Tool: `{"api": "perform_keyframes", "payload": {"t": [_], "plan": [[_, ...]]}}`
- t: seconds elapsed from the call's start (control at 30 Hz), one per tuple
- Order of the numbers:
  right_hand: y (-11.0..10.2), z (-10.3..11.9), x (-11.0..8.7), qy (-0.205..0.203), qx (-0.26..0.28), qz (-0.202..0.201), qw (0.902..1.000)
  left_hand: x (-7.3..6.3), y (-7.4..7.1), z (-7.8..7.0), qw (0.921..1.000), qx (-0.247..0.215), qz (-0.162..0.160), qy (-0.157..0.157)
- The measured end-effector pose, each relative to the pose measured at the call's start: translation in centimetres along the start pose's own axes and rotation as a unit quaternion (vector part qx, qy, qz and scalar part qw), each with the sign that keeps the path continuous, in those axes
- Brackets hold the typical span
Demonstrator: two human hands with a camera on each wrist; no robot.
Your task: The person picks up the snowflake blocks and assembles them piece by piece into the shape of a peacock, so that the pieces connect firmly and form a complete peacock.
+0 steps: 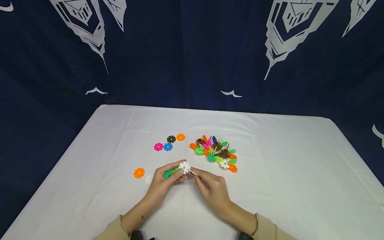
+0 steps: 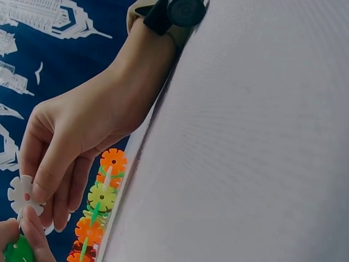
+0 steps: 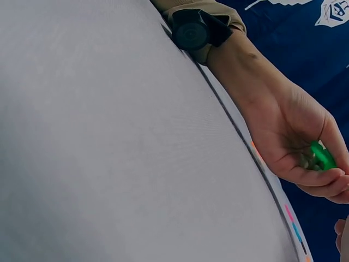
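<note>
In the head view my left hand (image 1: 163, 181) holds a white notched disc (image 1: 184, 167) joined to green discs (image 1: 169, 173). My right hand (image 1: 213, 190) pinches a second white disc, seen edge-on (image 1: 193, 172), against the first one's rim. From the left wrist view, this second disc (image 2: 19, 192) shows its flat face under the right thumb, and the left fingers meet its lower edge. The right wrist view has the left hand (image 3: 294, 131) curled around a green disc (image 3: 323, 155). Beyond the hands lies a cluster of interlocked, many-coloured discs (image 1: 216, 146).
Loose discs lie on the white tablecloth (image 1: 285, 186): pink (image 1: 158, 147), blue (image 1: 168, 147), brown (image 1: 171, 139) and orange (image 1: 180, 137) behind the left hand. Another orange disc (image 1: 139, 173) and a pale one (image 1: 148, 179) are left of it. A dark blue curtain (image 1: 192, 60) hangs behind the table.
</note>
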State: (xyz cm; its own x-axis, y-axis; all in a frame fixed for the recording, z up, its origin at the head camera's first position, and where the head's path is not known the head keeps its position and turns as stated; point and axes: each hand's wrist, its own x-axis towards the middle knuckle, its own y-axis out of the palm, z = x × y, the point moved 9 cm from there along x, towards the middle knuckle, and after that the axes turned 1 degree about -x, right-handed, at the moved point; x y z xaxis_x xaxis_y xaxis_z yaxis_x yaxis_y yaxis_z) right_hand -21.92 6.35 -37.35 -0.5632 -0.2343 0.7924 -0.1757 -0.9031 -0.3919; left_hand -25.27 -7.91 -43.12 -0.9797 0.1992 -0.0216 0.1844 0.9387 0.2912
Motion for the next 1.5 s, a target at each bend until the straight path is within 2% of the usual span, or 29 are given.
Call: {"api": "perform_keyframes", "payload": {"t": [0.3, 0.57, 0.73, 0.83, 1.0, 1.13, 1.2, 1.27, 1.3, 1.33, 1.37, 1.4, 1.43, 1.47, 1.5], "plan": [[0.1, 0.3, -0.2, -0.020, -0.029, 0.004, 0.9994, -0.1, 0.5, -0.8, 0.9965, 0.059, 0.012, 0.058], [0.4, 0.5, -0.1, -0.033, -0.053, 0.000, 0.9980, -0.3, 0.3, -1.1, 0.9950, 0.066, -0.001, 0.074], [0.3, 0.6, -0.1, -0.043, -0.064, -0.007, 0.9970, -0.3, 0.4, -1.2, 0.9944, 0.070, 0.002, 0.079], [0.2, 0.6, 0.0, -0.047, -0.056, -0.014, 0.9972, -0.3, 0.5, -1.5, 0.9929, 0.074, 0.007, 0.093], [-0.5, 1.0, 0.3, -0.066, -0.039, -0.046, 0.9960, -0.5, 1.3, -2.5, 0.9855, 0.086, 0.030, 0.143], [-1.5, 2.3, 0.8, -0.115, -0.031, -0.079, 0.9897, -1.1, 2.3, -4.3, 0.9735, 0.113, 0.054, 0.191], [-1.9, 3.1, 0.9, -0.127, -0.004, -0.072, 0.9892, -1.3, 2.6, -5.0, 0.9680, 0.132, 0.068, 0.202], [-2.1, 3.3, 1.1, -0.097, 0.042, -0.043, 0.9934, -1.3, 2.6, -5.2, 0.9638, 0.148, 0.084, 0.205], [-2.1, 3.2, 1.0, -0.067, 0.078, -0.022, 0.9944, -1.3, 2.6, -5.3, 0.9635, 0.152, 0.091, 0.201], [-2.0, 2.9, 0.9, -0.020, 0.123, 0.002, 0.9922, -1.2, 2.6, -5.4, 0.9620, 0.156, 0.101, 0.200], [-1.8, 2.3, 0.7, 0.039, 0.166, 0.022, 0.9851, -1.2, 2.7, -5.5, 0.9600, 0.159, 0.111, 0.202], [-1.5, 1.7, 0.4, 0.102, 0.212, 0.044, 0.9709, -1.2, 2.8, -5.6, 0.9585, 0.162, 0.116, 0.204], [-1.0, 1.0, 0.0, 0.165, 0.265, 0.067, 0.9479, -1.1, 2.8, -5.6, 0.9574, 0.163, 0.120, 0.206], [-0.3, 0.4, -0.5, 0.225, 0.318, 0.087, 0.9170, -1.0, 2.7, -5.5, 0.9567, 0.165, 0.123, 0.206], [0.3, -0.2, -1.1, 0.285, 0.365, 0.105, 0.8799, -0.9, 2.7, -5.5, 0.9561, 0.169, 0.122, 0.205]]}}
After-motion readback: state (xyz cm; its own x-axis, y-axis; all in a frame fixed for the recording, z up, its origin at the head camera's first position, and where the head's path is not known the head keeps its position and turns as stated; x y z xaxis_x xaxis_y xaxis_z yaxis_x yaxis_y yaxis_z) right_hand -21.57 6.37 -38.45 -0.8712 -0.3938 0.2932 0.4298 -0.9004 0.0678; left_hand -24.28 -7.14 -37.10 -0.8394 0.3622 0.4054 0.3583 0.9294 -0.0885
